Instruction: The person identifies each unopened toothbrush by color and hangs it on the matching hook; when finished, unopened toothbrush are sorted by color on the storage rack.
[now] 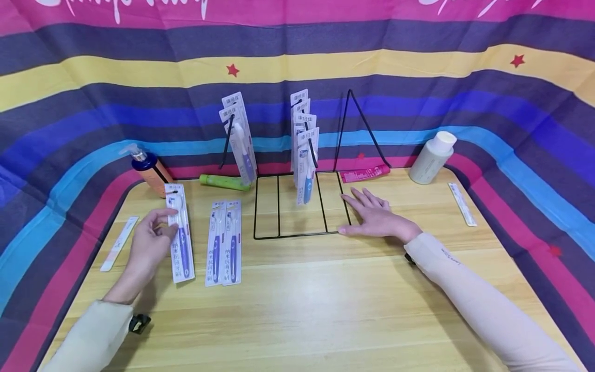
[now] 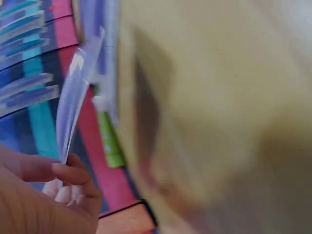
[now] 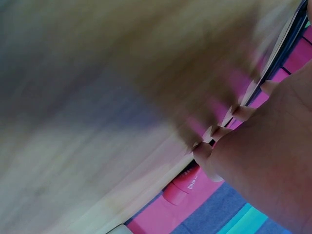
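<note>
1. A long white card pack holding a blue-handled toothbrush (image 1: 181, 235) is being pinched at its far end by the left hand (image 1: 147, 245), at the near left of the wooden table. Its far end is lifting off the table, while its near end is staying low, next to two matching packs.
2. From the left wrist view, the same pack (image 2: 73, 100) is showing edge-on, its clear plastic blister catching the light, with the thumb and fingertips closing on its lower edge.
</note>
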The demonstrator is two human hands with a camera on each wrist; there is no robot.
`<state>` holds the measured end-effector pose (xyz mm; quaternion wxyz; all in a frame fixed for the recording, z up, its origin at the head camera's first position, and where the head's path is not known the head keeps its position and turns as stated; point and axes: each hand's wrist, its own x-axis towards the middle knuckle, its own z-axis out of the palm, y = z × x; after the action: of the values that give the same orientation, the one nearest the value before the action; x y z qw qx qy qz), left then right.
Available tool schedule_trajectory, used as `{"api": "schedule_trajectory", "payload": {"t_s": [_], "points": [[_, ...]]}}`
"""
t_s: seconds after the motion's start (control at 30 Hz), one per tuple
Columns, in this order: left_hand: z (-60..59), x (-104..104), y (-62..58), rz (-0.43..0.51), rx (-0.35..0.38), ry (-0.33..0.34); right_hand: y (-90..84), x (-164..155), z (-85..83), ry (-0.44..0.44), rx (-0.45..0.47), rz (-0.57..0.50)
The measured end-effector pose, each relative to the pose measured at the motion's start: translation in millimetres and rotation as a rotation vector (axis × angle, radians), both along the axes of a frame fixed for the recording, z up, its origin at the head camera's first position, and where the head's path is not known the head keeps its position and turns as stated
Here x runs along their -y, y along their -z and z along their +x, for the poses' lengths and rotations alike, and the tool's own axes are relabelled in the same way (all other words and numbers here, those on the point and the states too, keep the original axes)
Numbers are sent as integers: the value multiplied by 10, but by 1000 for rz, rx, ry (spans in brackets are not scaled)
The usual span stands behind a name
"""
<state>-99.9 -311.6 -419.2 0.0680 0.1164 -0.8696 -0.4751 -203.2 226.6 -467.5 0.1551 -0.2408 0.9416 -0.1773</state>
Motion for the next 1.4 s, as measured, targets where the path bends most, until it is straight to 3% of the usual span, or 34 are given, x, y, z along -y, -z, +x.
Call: {"api": "schedule_trajectory", "payload": {"t_s": [0.13, 0.23, 0.4, 0.53, 0.7, 0.97, 1.4], "points": [[16, -133, -180, 137, -142, -54, 7, -11, -9, 4, 5, 11], [54, -276, -309, 297, -274, -23, 8, -14, -9, 4, 3, 13], [159, -529, -473, 493, -490, 163, 1, -19, -6, 4, 0, 4], [242, -707, -525, 555, -633, 295, -11, -14, 5, 1, 0, 0], [318, -900, -527, 560, -809, 434, -23, -9, 13, 3, 8, -10], [363, -1091, -491, 461, -844, 507, -3, -6, 8, 2, 2, -11], [163, -1221, -415, 441, -822, 503, -10, -5, -1, 0, 10, -11]]}}
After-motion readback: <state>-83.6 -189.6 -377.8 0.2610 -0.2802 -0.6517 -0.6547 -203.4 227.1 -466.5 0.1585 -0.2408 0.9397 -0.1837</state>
